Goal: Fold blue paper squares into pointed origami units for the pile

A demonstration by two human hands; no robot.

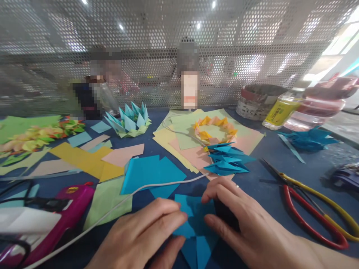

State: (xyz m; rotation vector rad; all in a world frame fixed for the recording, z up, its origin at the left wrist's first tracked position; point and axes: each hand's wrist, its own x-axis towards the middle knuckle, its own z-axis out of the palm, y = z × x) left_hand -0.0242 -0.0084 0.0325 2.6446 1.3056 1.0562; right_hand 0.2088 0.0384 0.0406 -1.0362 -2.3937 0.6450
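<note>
My left hand point(143, 233) and my right hand point(241, 220) both rest on a folded blue paper piece point(196, 228) at the near edge of the dark blue table point(260, 175). The left fingers pinch its left edge, with the thumb underneath. The right fingers curl and press on its right side. Just beyond the hands lies a pile of folded blue paper units point(227, 158). Flat blue paper squares point(151, 173) lie to the left of that pile. A white cable point(157, 185) runs across the table in front of the hands.
Red and yellow scissors point(311, 207) lie to the right. A pink glue gun point(47, 220) sits near left. Coloured sheets point(179, 144), a yellow paper ring point(215, 129), a light-blue paper flower point(130, 119) and jars point(283, 108) stand further back before a perforated metal screen point(179, 48), with people behind it.
</note>
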